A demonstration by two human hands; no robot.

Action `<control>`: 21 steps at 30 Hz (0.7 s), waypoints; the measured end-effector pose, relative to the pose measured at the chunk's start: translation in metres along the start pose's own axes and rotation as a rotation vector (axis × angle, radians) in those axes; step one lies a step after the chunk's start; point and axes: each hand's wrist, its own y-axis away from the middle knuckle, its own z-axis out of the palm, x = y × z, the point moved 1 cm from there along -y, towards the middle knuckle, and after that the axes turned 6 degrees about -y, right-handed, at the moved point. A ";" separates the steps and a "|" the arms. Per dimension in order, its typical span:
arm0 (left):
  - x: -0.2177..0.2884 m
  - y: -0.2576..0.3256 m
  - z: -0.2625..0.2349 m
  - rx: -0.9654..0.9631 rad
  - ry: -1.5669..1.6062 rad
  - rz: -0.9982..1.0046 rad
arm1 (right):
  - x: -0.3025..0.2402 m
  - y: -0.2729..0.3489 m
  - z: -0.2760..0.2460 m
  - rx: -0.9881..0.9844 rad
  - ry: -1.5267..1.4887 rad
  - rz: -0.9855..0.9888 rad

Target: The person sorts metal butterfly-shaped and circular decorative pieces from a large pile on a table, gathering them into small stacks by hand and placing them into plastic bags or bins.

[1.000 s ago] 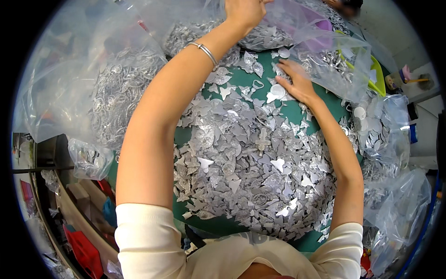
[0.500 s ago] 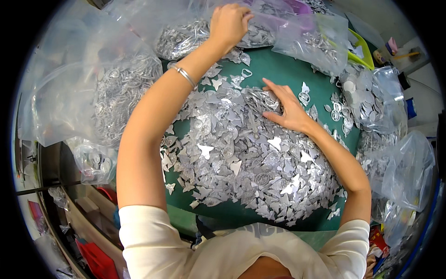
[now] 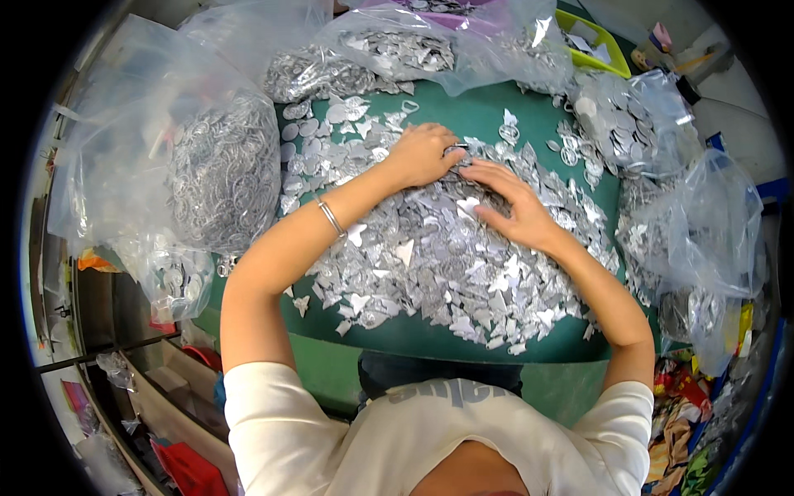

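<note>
- Currently, the step in hand seems to be handling loose metal pieces: both hands reach into the far part of the silvery heap [image 3: 438, 269], which spreads across the green worktop [image 3: 542, 124].
- The left hand [image 3: 423, 157] lies palm down with fingers curled; whether it grasps a piece cannot be told. A small dark item [image 3: 460, 146] shows at its fingertips.
- The right hand [image 3: 524, 217] appears released, thumb and fingers parted over the heap, its fingertips just beside the left hand's.
- From this pose, the next move would call for close coordination, I judge: the fingertips nearly meet, and thin, overlapping pieces could slip or catch on one another.
- Hidden: the undersides of both hands and the pieces beneath them; whether the fingertips touch is unclear.
- Hard to make out: single shapes within the heap, and the contents of the large clear bag [image 3: 222, 169], blurred by its film.
- Cut off: the purple tray [image 3: 490, 20] at the upper edge.
</note>
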 end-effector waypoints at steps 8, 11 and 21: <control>0.023 0.024 -0.019 0.114 0.012 0.121 | -0.017 0.029 -0.011 0.207 0.136 0.197; 0.037 0.037 -0.023 0.088 0.134 0.111 | 0.002 0.021 0.005 0.177 0.319 0.170; 0.092 0.115 -0.043 -0.018 0.286 0.082 | -0.053 0.054 0.014 0.008 0.131 0.179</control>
